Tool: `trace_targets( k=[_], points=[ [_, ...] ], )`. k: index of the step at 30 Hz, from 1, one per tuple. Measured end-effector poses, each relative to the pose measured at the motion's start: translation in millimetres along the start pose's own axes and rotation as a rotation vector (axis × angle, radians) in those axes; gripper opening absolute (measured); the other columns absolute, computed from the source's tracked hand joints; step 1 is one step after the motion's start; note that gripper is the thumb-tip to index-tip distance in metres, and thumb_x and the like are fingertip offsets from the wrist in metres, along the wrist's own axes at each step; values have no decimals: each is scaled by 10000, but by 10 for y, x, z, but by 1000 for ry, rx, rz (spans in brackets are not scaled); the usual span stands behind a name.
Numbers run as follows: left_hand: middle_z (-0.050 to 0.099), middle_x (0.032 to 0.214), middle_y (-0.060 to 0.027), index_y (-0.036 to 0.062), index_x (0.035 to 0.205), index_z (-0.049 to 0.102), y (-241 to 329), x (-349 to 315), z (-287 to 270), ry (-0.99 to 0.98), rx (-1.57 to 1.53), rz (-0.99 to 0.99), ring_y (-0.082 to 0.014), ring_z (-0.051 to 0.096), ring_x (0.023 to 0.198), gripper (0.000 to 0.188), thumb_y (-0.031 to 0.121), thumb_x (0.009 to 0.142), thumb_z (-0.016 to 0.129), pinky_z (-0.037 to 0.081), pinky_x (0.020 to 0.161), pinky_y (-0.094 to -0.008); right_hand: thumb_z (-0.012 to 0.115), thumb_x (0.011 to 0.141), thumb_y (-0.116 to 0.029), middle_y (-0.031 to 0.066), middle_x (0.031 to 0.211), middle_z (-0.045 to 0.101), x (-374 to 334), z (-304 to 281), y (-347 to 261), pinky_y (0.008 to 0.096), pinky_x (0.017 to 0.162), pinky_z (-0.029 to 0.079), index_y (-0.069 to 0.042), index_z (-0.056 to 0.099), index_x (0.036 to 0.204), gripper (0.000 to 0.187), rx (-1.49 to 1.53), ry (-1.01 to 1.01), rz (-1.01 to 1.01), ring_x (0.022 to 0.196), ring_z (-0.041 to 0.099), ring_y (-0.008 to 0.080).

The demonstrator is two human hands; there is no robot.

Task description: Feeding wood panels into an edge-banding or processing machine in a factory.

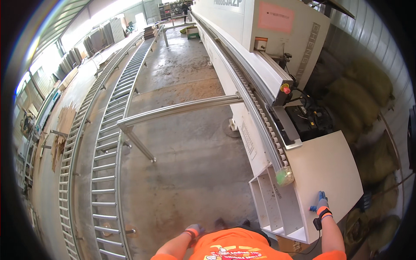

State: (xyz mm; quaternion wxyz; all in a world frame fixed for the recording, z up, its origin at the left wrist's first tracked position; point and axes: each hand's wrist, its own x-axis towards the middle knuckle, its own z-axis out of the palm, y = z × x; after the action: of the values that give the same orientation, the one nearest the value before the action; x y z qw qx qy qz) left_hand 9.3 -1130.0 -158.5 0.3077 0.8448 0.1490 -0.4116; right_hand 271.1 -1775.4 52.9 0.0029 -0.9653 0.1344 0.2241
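Observation:
My right hand (320, 203), in a blue glove with an orange cuff, rests on a pale flat panel (331, 167) at the end of the long machine. Its fingers are spread, with nothing in them. Below the panel stands a white open-fronted cabinet with shelves (277, 201). My left hand (197, 229), in a greyish glove, hangs beside my orange shirt over the floor, away from the panel. How its fingers are set is too small to make out. A dark blue shape (366, 201), perhaps a glove, shows just past the panel's right edge.
The long white machine (234, 26) has a roller track (260, 117) and a red button (285, 89). A metal support bar (182, 110) reaches leftward from it. Two roller conveyors (104, 173) run along the left. Bulging sacks (359, 91) lie at right. A person (185, 11) stands far off.

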Motion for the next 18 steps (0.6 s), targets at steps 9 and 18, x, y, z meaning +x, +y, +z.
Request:
trace_targets(
  k=[9, 18],
  points=[
    [662, 1249, -180, 127, 1204, 680, 3, -186, -73, -21, 12, -48, -372, 628, 1153, 449, 432, 903, 546, 493, 951, -463, 992, 487, -382, 167, 1649, 175, 85, 99, 157, 445, 1223, 277, -69, 171, 1580, 1402, 27, 4, -37, 1495, 185, 437],
    [631, 1311, -173, 125, 1254, 650, -66, -227, -10, -60, -69, -111, -355, 593, 1219, 460, 412, 903, 567, 478, 982, -452, 997, 462, -357, 191, 1627, 226, 76, 123, 164, 414, 1227, 262, -53, 228, 1565, 1379, 77, 62, -64, 1487, 233, 394]
  ],
)
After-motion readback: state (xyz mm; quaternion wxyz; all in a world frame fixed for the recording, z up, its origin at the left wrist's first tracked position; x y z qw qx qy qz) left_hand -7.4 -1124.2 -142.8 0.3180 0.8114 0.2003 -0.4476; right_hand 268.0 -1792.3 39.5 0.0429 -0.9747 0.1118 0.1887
